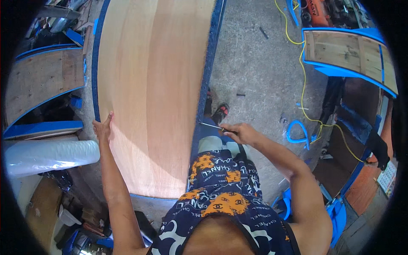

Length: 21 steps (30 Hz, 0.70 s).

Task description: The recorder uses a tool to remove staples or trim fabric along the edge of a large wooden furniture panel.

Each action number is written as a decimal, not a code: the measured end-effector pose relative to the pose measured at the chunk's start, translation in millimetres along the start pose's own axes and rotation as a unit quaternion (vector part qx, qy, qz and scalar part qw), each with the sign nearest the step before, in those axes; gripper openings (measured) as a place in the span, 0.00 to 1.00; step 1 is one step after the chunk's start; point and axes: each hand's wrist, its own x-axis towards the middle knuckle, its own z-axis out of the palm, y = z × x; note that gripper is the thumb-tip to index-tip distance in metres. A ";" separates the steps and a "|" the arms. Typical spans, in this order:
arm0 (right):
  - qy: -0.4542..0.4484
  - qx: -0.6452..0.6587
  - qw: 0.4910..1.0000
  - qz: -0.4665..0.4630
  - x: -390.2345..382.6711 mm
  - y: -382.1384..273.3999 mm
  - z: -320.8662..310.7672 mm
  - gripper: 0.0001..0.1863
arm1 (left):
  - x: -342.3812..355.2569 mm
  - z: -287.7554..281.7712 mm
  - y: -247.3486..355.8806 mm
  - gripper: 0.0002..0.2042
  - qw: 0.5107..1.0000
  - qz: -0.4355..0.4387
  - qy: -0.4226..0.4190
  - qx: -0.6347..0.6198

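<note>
A large plywood panel (153, 85) edged with blue fabric stands in front of me and fills the middle of the view. My left hand (103, 126) presses flat against its left edge, fingers spread. My right hand (238, 132) is closed on a thin metal tool (211, 126) with a dark handle. The tool's tip touches the blue fabric edge (205, 80) on the panel's right side. My foot in a sandal (220, 113) shows just beyond the tool.
A yellow cord (302, 80) runs over the concrete floor (263, 68) to the right. Blue strips (297, 131) lie on the floor. Other blue-edged wooden panels stand at upper right (348, 53) and left (40, 80). A white plastic-wrapped roll (46, 156) lies at left.
</note>
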 end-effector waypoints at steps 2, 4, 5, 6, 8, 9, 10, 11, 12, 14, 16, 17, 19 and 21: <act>-0.010 0.048 0.998 -0.048 9.0 31.3 8.4 0.21 | -1.0 -2.2 0.7 0.66 1.000 0.012 -0.007 -0.011; 0.012 0.046 0.996 -0.073 29.1 49.2 19.7 0.22 | -3.5 -4.8 1.6 0.67 0.999 0.024 -0.012 -0.040; 0.015 0.029 0.997 -0.076 38.2 52.6 25.1 0.22 | -4.8 -6.3 2.2 0.67 0.999 0.028 -0.009 -0.032; 0.013 0.075 0.992 -0.096 49.5 51.9 31.7 0.22 | -6.3 -7.4 3.0 0.67 0.998 0.040 -0.010 -0.037; 0.020 0.073 0.992 -0.105 61.1 42.4 39.7 0.22 | -8.2 -9.6 5.0 0.68 0.998 0.055 -0.008 -0.040; 0.021 0.069 0.991 -0.112 61.9 34.7 40.8 0.22 | -8.7 -10.3 5.7 0.68 0.997 0.053 -0.011 -0.051; 0.009 0.031 0.997 -0.064 54.4 26.3 40.5 0.24 | -9.2 -10.5 5.6 0.68 0.997 0.045 -0.022 -0.054; 0.021 0.039 0.996 -0.083 41.3 16.9 38.8 0.24 | -9.2 -10.4 5.3 0.68 0.997 0.050 -0.019 -0.062; 0.041 0.036 0.997 -0.050 23.7 7.2 35.3 0.24 | -8.9 -9.8 4.3 0.68 0.997 0.052 -0.018 -0.054; 0.059 0.029 0.998 -0.018 -9.1 -11.4 26.2 0.25 | -7.2 -7.6 1.3 0.68 0.997 0.052 -0.019 -0.050; 0.001 0.033 0.999 0.030 -37.3 -30.0 18.8 0.25 | -4.3 -4.4 -2.2 0.67 0.996 0.068 0.001 -0.049; 0.004 0.030 0.999 0.036 -42.9 -37.1 16.5 0.25 | -2.6 -2.9 -4.0 0.67 0.996 0.067 0.003 -0.052; -0.044 0.010 0.995 0.087 -49.4 -48.3 12.8 0.25 | 1.0 0.1 -7.3 0.66 0.998 0.059 0.009 -0.011; -0.039 -0.008 0.994 0.103 -49.5 -55.8 12.0 0.24 | 4.0 2.3 -9.1 0.66 0.999 0.047 0.005 -0.013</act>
